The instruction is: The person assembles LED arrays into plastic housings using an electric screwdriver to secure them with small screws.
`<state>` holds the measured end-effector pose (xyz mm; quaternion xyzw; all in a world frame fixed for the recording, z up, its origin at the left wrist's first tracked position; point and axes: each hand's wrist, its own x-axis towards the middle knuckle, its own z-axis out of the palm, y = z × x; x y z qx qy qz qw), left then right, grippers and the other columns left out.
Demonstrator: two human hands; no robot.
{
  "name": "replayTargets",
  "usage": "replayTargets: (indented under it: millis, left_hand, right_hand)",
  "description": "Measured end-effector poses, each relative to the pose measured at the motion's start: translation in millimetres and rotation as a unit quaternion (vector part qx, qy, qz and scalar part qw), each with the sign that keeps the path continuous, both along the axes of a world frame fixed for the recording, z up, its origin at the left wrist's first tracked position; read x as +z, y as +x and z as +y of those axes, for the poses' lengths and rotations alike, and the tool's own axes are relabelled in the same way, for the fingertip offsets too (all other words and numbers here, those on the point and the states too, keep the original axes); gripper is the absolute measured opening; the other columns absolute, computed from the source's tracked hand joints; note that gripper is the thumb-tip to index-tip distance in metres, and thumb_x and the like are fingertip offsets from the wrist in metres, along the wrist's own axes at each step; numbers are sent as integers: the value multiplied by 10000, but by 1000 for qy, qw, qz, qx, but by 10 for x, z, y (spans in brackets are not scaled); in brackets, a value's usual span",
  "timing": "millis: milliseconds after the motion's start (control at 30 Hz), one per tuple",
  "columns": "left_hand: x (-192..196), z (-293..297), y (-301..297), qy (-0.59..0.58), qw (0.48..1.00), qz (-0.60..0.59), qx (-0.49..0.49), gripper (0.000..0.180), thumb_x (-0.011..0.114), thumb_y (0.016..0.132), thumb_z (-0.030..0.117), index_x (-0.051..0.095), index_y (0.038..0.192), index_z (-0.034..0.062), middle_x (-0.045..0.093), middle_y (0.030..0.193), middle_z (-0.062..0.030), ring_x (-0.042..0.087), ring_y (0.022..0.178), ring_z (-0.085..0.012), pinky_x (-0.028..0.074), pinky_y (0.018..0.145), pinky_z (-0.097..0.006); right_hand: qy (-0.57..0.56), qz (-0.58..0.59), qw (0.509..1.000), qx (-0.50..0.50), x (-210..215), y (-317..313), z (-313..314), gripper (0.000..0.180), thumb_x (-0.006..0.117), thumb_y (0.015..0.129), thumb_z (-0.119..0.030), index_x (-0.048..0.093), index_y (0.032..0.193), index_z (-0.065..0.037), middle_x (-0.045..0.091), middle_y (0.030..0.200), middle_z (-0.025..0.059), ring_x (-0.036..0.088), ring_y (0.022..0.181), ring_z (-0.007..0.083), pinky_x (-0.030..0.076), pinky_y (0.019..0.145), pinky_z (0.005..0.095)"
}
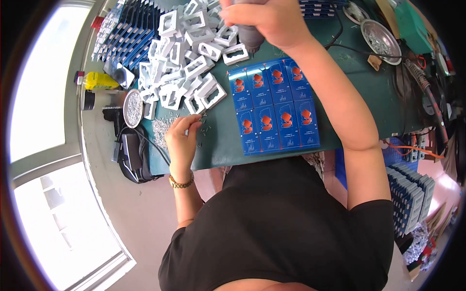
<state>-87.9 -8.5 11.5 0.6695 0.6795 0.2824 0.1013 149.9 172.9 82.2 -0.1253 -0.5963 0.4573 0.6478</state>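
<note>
Hands first: the left hand (182, 138) rests on the green surface (221, 140) near its front edge, fingertips (194, 123) pinched together over a scatter of small silver screws (162, 128); whether a screw sits between them is too small to tell. A gold bracelet (181, 183) circles that wrist. Just right of it lies a block of blue boxes (276, 106) with orange marks, laid flat in two rows. Farther back, the right hand (264, 19) is closed around a grey power screwdriver (250, 36), held upright with its tip pointing down at a white plastic frame (236, 53). A heap of white frames (187, 63) spreads to the left of that one. A round metal dish (132, 107) of screws sits at the surface's left edge, another metal dish (381, 41) at the far right.
</note>
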Motion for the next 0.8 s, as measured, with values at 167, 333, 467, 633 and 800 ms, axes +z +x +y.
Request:
replayTargets:
  millis: [167,333,467,633,800]
  left_hand:
    - [16,167,257,14,999,-45,16,94,706,747,-12,673,832,12,674,806,-98,653,710,-199,499,659,-291]
    - [51,760,632,151,982,-46,-107,79,712,752,2,677,822,6,676,877,-100,657,728,-201,508,667,-297]
    - [-35,1103,772,99,985,-31,-140,65,706,770,24,689,824,-7,668,913,-89,658,707,-194,512,636,-303]
    - [-70,1166,881,-4,992,-66,-104,82,685,810,43,682,823,-38,662,871,-74,575,458,-136,450,438,-265]
    - [-90,1169,915,-19,991,-83,-106,60,685,790,30,685,821,-21,653,824,-76,601,510,-161,468,487,-280]
  right_hand:
    - [54,-41,996,-50,7,-65,13,367,685,667,-57,574,1016,-30,538,780,8,490,706,106,426,685,264]
    - [36,-16,999,25,82,-53,-57,407,609,678,3,580,1083,-23,485,700,-29,403,590,54,355,548,219]
    - [29,-24,999,37,24,-98,-60,437,606,684,-10,576,1119,-15,507,722,-16,421,609,65,380,574,227]
    - [50,-31,998,-4,-80,-188,1,520,614,681,-46,556,1198,-20,571,827,24,477,665,93,428,649,242]
    - [106,14,993,-52,-91,-202,45,582,599,681,-57,548,1260,-31,631,918,52,528,705,105,448,687,241]
